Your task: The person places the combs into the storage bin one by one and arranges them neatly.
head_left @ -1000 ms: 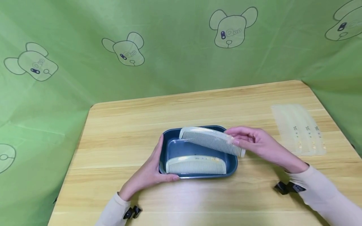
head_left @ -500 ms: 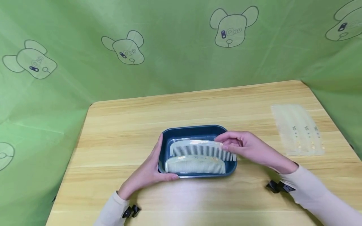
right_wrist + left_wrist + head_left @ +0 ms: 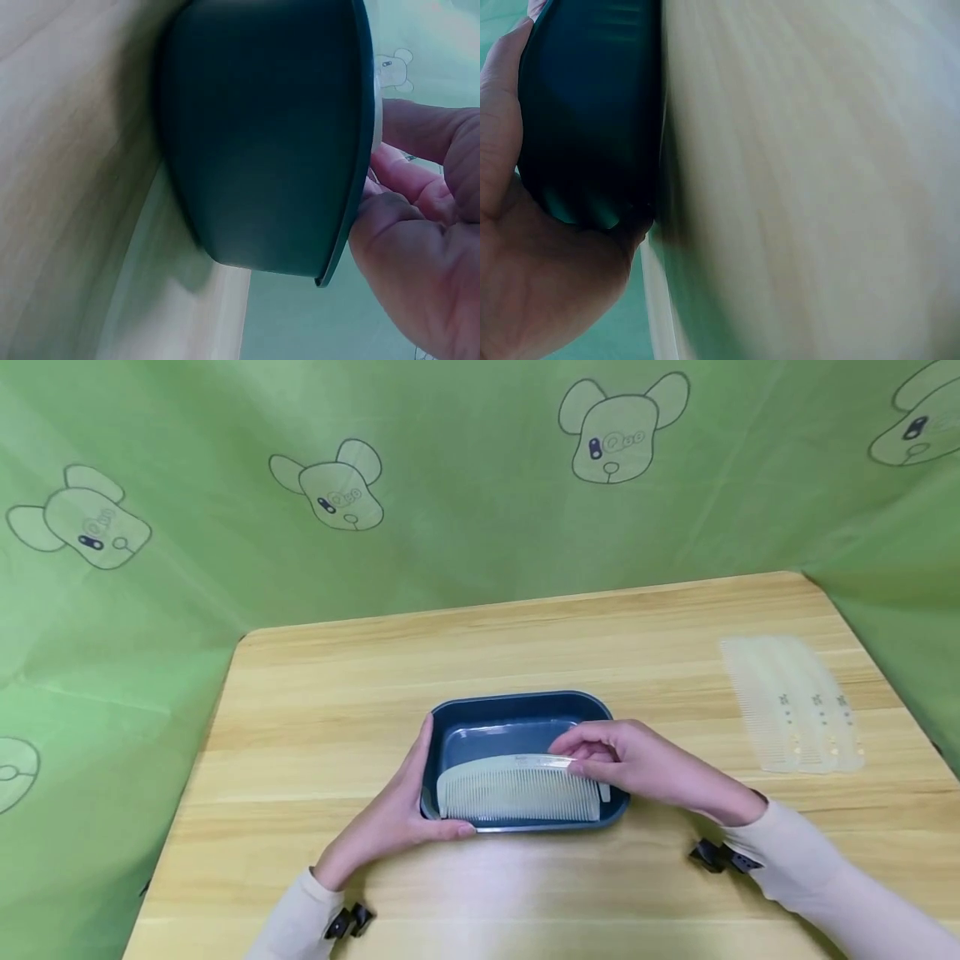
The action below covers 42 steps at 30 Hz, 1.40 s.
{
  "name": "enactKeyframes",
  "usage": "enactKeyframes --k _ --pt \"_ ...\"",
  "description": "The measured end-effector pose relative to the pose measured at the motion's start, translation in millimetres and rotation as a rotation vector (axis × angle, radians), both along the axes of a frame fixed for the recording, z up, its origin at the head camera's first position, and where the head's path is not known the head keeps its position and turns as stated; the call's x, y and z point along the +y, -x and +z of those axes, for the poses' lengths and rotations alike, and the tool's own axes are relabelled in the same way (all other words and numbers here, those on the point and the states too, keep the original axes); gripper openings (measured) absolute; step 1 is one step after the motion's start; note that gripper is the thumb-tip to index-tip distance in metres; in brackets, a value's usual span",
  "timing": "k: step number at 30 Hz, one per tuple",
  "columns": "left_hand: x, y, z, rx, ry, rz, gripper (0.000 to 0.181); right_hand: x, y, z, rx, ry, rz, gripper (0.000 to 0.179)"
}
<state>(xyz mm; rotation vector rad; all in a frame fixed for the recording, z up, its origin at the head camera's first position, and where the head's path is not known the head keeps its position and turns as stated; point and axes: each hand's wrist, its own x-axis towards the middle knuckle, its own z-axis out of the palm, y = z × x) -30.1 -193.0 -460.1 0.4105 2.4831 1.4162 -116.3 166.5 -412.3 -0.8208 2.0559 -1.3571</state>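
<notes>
A dark blue tray [image 3: 517, 707] sits mid-table; its outer wall fills the left wrist view [image 3: 592, 112] and the right wrist view [image 3: 262, 135]. Pale translucent combs [image 3: 517, 789] lie stacked along the tray's near side. My left hand [image 3: 408, 810] cups the tray's left end, thumb on the near rim. My right hand [image 3: 622, 760] reaches over the right rim and pinches the spine of the top comb. In the right wrist view the fingers [image 3: 420, 225] sit at the tray's rim; the comb itself is hidden there.
Several more pale combs [image 3: 795, 706] lie side by side on the wooden table [image 3: 337, 693] at the right. Green cloth with bear prints [image 3: 480, 485] walls in the back and sides. Small black clips [image 3: 720, 857] sit by each sleeve.
My right hand brought the comb down from above the tray's far rim into the tray and onto the comb lying there. The left hand stayed put.
</notes>
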Motion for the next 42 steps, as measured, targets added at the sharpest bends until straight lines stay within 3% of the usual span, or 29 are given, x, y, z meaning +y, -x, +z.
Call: enactKeyframes --k 10,28,34,42 --pt "0.6 -2.9 2.1 -0.015 -0.001 0.012 0.147 -8 -3.3 1.5 0.169 -0.058 0.035 0.02" --pt "-0.6 -4.6 1.0 -0.016 0.009 0.025 0.147 -20 -9.4 0.1 0.377 -0.192 0.129 0.016" --pt "1.0 -2.6 0.6 -0.008 0.005 0.018 0.147 -21 -13.1 1.8 0.418 -0.236 0.123 0.016" --pt "2.9 -0.9 -0.4 -0.004 -0.012 0.017 0.147 -21 -11.5 1.5 0.374 -0.236 0.12 0.027"
